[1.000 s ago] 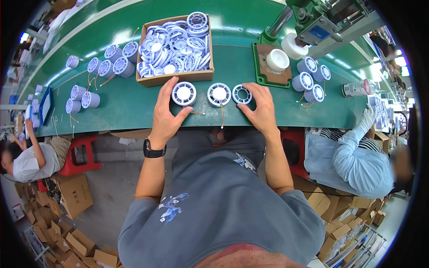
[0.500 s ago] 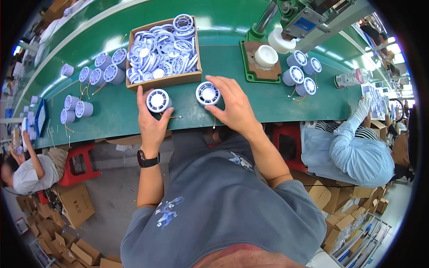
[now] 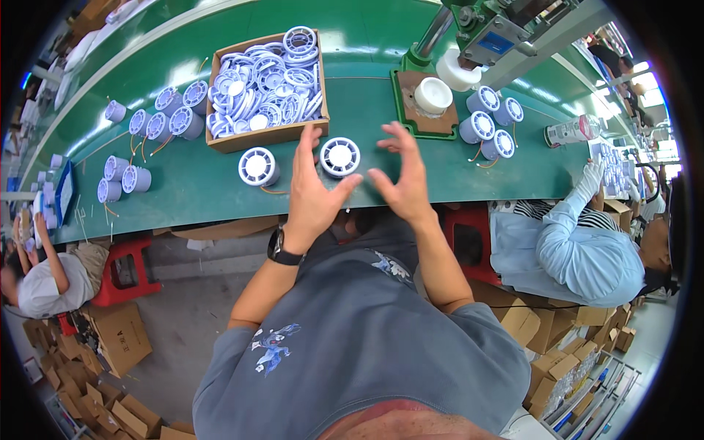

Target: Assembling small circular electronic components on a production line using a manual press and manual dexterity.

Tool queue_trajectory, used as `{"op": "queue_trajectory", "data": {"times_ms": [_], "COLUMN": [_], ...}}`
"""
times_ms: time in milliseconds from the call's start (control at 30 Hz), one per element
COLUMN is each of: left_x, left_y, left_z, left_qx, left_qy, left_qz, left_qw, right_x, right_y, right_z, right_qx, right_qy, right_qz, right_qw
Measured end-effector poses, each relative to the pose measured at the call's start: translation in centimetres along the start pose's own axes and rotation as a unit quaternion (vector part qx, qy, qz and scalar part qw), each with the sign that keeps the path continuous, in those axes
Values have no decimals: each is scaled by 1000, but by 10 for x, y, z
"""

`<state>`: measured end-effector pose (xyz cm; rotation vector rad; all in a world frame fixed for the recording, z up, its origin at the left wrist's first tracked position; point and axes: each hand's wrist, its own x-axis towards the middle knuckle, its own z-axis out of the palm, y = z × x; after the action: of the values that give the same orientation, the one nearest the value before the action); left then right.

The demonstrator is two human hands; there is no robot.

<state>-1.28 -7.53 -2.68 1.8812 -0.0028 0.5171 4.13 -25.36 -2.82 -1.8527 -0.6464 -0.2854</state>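
Note:
Two pale lilac, round housings with slotted ring tops stand upright at the bench's near edge. Beside the right housing [image 3: 340, 156] is my left hand [image 3: 314, 192], fingers spread along its left side and the thumb by its lower rim; whether it touches is hard to tell. To that housing's right hovers my right hand [image 3: 405, 182], apart from it, with fingers spread and nothing in them. The left housing [image 3: 258, 167] stands free, a thin orange wire coming from its base. Behind them, an open cardboard box [image 3: 271, 136] is heaped with slotted rings and caps.
A green press [image 3: 427, 126] with a white round fixture stands at the back right. Several wired housings [image 3: 480, 126] are grouped right of it, more at the left [image 3: 158, 126]. A clear plastic jar [image 3: 572, 130] lies farther right. Co-workers sit at both sides.
My left hand has let go of the left housing and moved right to the other one. My right hand has released that housing and drawn off to the right, opening.

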Motion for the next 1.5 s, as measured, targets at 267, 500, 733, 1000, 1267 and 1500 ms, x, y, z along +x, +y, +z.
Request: {"op": "queue_trajectory", "data": {"times_ms": [267,500,733,1000,1267,1500], "left_x": [28,114,150,157,150,141], "left_y": [-1,23,12,-11,-15,-28], "left_z": [25,101,144,147,155,132], "left_qx": [-21,-90,-156,-228,-220,-94], "left_qy": [-51,-110,-159,-219,-234,-174], "left_qz": [-10,18,22,25,64,77], "left_qw": [998,990,975,948,945,977], "right_x": [-14,-15,-13,156,327,312], "right_y": [52,53,46,-50,-118,-118], "right_z": [-65,-66,-68,-165,-243,-198], "right_qx": [5,21,37,-61,-74,155], "right_qy": [143,141,144,382,241,241], "right_qz": [101,117,104,-330,-143,-128], "right_qw": [984,983,983,861,957,950]}}
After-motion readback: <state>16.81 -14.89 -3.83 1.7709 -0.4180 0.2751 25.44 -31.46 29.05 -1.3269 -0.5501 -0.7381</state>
